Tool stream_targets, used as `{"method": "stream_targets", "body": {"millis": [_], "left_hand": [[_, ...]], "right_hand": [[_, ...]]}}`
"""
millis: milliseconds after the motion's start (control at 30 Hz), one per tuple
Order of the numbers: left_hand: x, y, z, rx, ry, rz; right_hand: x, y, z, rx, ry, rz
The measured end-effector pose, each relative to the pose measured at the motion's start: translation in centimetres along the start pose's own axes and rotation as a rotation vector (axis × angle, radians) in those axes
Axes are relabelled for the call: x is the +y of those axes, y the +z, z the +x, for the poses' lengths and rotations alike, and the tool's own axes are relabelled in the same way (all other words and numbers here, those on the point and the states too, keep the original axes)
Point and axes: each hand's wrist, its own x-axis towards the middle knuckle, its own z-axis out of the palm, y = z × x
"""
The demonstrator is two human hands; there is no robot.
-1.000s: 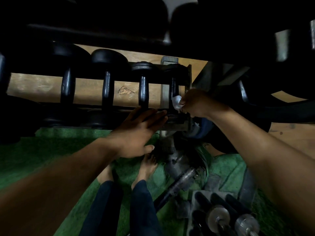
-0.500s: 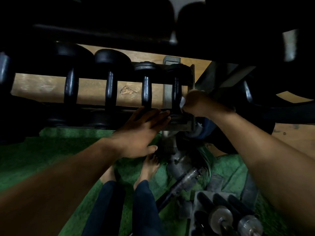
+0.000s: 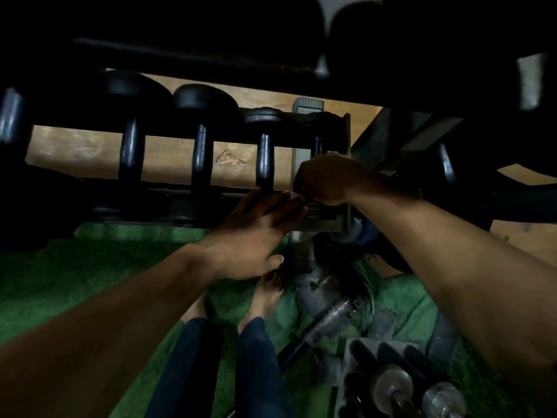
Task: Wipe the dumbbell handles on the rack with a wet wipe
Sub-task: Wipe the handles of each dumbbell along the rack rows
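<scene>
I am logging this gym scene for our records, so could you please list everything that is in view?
Dumbbells: four whole ones showing handles, black, upright side by side on the rack; a fifth cut off at the left edge.
Rack: one, dark with a grey end frame, across the middle.
Wet wipe: one, white, only a sliver showing below the right hand.
Turf: green, on the floor.
Chrome bars: two ends, silver, bottom right in a grey holder.
Wall: brown, behind the rack.
Feet: two, bare, below dark blue trouser legs.
Left hand: fingers straight, resting on the rack front.
Right hand: curled at the rightmost handle.
</scene>
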Motion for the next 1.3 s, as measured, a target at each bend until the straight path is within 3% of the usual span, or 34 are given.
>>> {"method": "stream_targets", "body": {"millis": [200, 333, 567, 700, 800, 967, 1100, 1167, 1300], "left_hand": [[0.1, -0.3, -0.1, -0.032, -0.001, -0.018], [-0.1, 0.0, -0.1, -0.006, 0.006, -0.024], [-0.1, 0.2, -0.1, 0.032, 0.014, -0.012], [-0.1, 0.1, -0.2, 0.021, 0.020, -0.028], [-0.2, 0.0, -0.2, 0.018, 0.018, -0.034], [-0.1, -0.1, -0.2, 0.006, 0.014, -0.026], [-0.2, 0.1, -0.2, 0.011, 0.010, -0.008], [-0.1, 0.0, -0.1, -0.005, 0.004, -0.009], [0.5, -0.7, -0.3, -0.026, -0.034, -0.025]], "right_hand": [[-0.6, -0.9, 1.4, -0.091, -0.009, -0.190], [0.0, -1.5, 1.0, -0.085, -0.051, -0.091], [1.7, 0.5, 0.1, 0.286, 0.160, -0.093], [1.7, 0.9, 0.2, 0.602, 0.378, -0.221], [1.1, 2.2, -0.1, 0.743, 0.392, -0.059], [2.1, 3.9, -0.6, 0.731, 0.552, 0.406], [2.7, 4.3, -1.8, 0.349, 0.556, 0.960], [3.0, 4.5, -2.6, 0.209, 0.522, 1.026], [3.5, 4.0, -3.9, 0.203, 0.509, 1.004]]}}
